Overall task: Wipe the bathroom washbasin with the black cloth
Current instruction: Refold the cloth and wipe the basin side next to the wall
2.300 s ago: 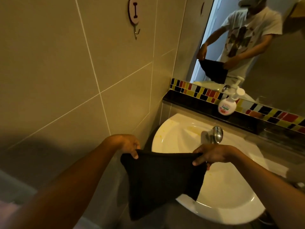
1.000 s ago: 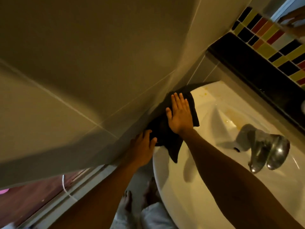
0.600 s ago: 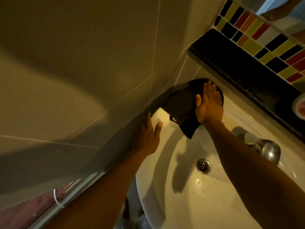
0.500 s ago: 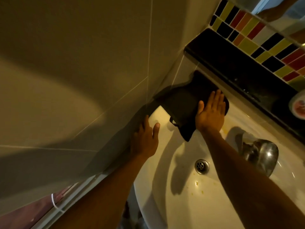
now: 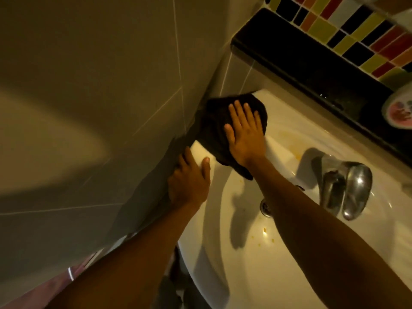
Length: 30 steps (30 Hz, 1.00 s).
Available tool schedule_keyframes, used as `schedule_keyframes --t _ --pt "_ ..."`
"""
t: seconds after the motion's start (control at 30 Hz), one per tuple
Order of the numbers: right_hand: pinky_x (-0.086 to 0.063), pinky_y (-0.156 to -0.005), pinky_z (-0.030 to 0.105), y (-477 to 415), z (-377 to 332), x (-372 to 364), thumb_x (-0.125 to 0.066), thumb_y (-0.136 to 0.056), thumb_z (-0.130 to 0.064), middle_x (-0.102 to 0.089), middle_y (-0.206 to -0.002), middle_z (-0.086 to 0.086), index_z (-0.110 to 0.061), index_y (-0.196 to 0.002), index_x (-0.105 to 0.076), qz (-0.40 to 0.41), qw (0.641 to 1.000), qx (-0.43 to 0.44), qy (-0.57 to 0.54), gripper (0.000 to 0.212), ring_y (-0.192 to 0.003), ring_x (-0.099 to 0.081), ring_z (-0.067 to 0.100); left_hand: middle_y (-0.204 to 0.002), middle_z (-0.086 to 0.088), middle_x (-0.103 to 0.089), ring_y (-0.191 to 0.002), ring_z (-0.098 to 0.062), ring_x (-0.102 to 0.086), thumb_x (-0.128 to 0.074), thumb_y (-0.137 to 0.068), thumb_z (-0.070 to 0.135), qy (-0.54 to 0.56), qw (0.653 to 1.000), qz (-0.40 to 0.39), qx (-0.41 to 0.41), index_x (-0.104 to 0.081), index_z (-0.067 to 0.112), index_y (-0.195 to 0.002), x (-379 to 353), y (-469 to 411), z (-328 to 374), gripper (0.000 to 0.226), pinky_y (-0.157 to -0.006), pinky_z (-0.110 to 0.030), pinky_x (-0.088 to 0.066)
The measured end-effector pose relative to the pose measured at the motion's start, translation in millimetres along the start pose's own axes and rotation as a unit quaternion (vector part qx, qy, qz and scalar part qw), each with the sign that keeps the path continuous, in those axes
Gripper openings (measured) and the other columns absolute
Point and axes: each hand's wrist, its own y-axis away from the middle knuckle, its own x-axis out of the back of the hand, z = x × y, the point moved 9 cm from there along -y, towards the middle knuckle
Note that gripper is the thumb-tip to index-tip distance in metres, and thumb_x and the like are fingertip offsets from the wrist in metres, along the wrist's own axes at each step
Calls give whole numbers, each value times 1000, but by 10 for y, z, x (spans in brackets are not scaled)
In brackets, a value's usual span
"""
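1. Washbasin [image 5: 296, 275]: white ceramic, rounded, set into the corner where two beige tiled walls [image 5: 89, 85] meet. Small yellow-orange specks lie in the bowl near the drain [image 5: 265, 207] and on the far rim.
2. Black cloth [image 5: 214, 128]: bunched on the far-left corner of the basin rim, touching the left wall, with one point hanging down into the bowl.
3. Right hand [image 5: 245, 137]: flat, fingers spread wide, palm pressed down on the cloth; it grips nothing.
4. Left hand [image 5: 189, 181]: open, resting on the left rim of the basin just near of the cloth; the thumb lies on the rim, the fingers run along the edge against the wall. It holds nothing.
5. Tap [image 5: 347, 190]: chrome, at the right of the basin, its spout over the bowl.
6. Ledge [image 5: 312, 63]: a dark glossy shelf along the far wall above the basin.
7. Mosaic band [image 5: 356, 34]: small black, yellow, red, orange and white tiles above the ledge.
8. Round container [image 5: 399, 110]: white, at the right edge on the ledge, bearing a red-and-white label; the lettering is too blurred to read.
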Motion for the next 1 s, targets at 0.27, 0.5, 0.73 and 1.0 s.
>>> schedule_keyframes --t 0.27,0.5,0.73,1.0 --pt "1 -121 38 549 1051 193 -12 -99 -48 5 -161 9 -11 -151 5 5 969 -246 29 66 -148 6 22 -129 -21 -54 -95 -41 -64 -35 -94 54 12 1000 -8 21 -37 9 -139 -6 -10 -33 64 -72 -42 -51" --pt "-6 -120 41 1136 1111 125 -18 -100 -44 -2 -160 17 -4 -150 3 -20 918 -397 9 67 -148 -6 31 -140 -20 -46 -107 -42 -59 -28 -96 54 -17 999 -14 27 -26 11 -145 0 -5 -19 65 -85 -46 -47" --pt "2 -120 42 705 1018 108 -21 -98 -47 1 -160 17 -5 -150 1 33 895 -443 -42 71 -148 3 31 -134 -25 -51 -99 -47 -62 -35 -95 51 2 999 -10 30 -33 6 -142 -52 -7 -16 65 -79 -49 -49" --pt "-3 -118 41 1166 1066 106 -19 -92 -63 -5 -161 12 -10 -152 -1 75 878 -464 -86 81 -148 -6 29 -134 -26 -50 -98 -48 -61 -34 -95 51 3 1000 -14 26 -31 6 -142 -24 -11 0 66 -77 -49 -49"
